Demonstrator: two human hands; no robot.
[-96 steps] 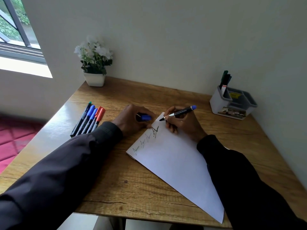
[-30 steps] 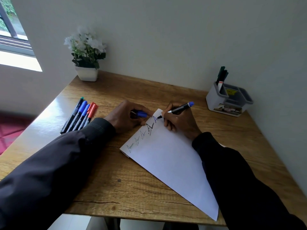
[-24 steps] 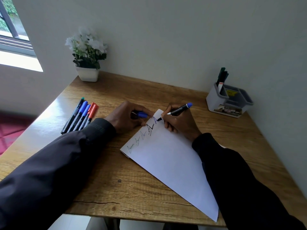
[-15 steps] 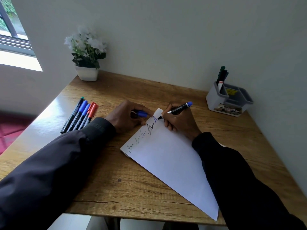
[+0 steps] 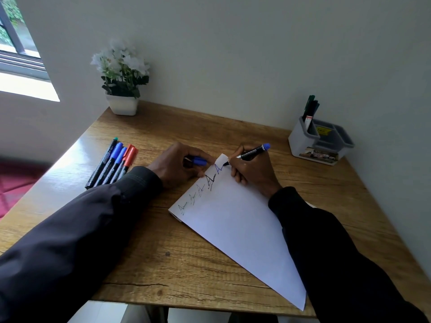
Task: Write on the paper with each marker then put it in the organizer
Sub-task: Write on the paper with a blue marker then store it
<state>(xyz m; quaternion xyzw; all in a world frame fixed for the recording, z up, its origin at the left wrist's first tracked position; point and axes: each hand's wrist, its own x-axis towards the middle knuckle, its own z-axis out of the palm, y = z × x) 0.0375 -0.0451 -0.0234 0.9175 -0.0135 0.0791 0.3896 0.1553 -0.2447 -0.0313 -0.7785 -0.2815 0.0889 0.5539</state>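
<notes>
Your right hand (image 5: 253, 174) pinches the blue marker (image 5: 250, 153), tip on the far corner of the paper (image 5: 238, 226), tail aimed at the organizer (image 5: 303, 143) beyond it rightward, while your left hand (image 5: 176, 167) grips the cap (image 5: 198, 161) beside that corner.

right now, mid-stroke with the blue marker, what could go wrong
1. The marker has its tip close to the far corner of the paper, so the stroke may run off onto the table.
2. The right sleeve lies over the paper, whose near corner reaches the table's front edge; an arm shift could drag the sheet and spoil the line.
</notes>
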